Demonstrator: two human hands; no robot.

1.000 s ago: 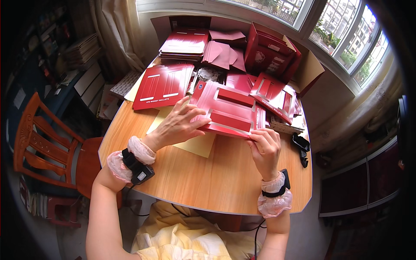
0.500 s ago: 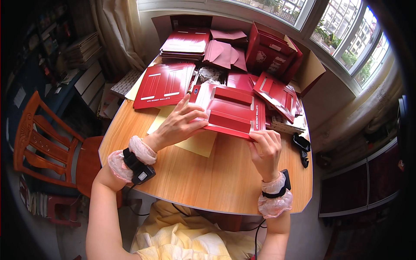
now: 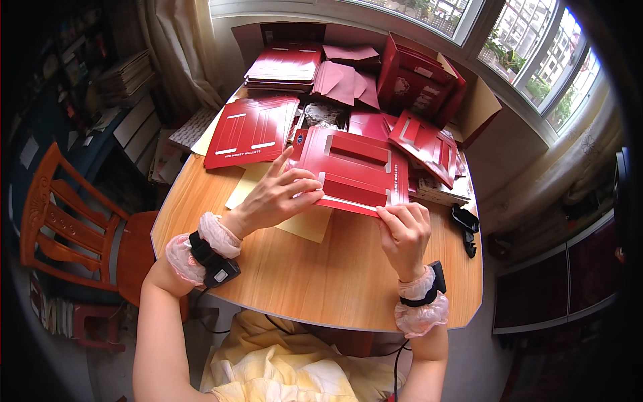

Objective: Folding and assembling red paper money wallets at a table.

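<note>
A flat red packaging card [image 3: 351,167] with white-edged slots and two raised red strips is tilted over the middle of the table. My left hand [image 3: 276,195] holds its left edge, the index finger stretched along the side and the other fingers curled at the near-left corner. At the near-right corner, my right hand [image 3: 405,234] pinches the edge between thumb and fingers. Left of the held card lies a fanned stack of similar red cards [image 3: 251,134]. Another slotted red card [image 3: 429,149] leans at its right. Under my left hand sits a pale yellow sheet [image 3: 305,226].
Behind are a pile of red cards [image 3: 284,63], loose dark-pink envelopes [image 3: 340,82] and an upright red box [image 3: 416,84]. A black strap-like item [image 3: 465,228] lies by the table's right edge. A wooden chair [image 3: 74,218] stands at the left.
My right hand has slid a little left along the card's near edge. The card's near-right corner has shifted slightly left; my left hand keeps nearly the same place.
</note>
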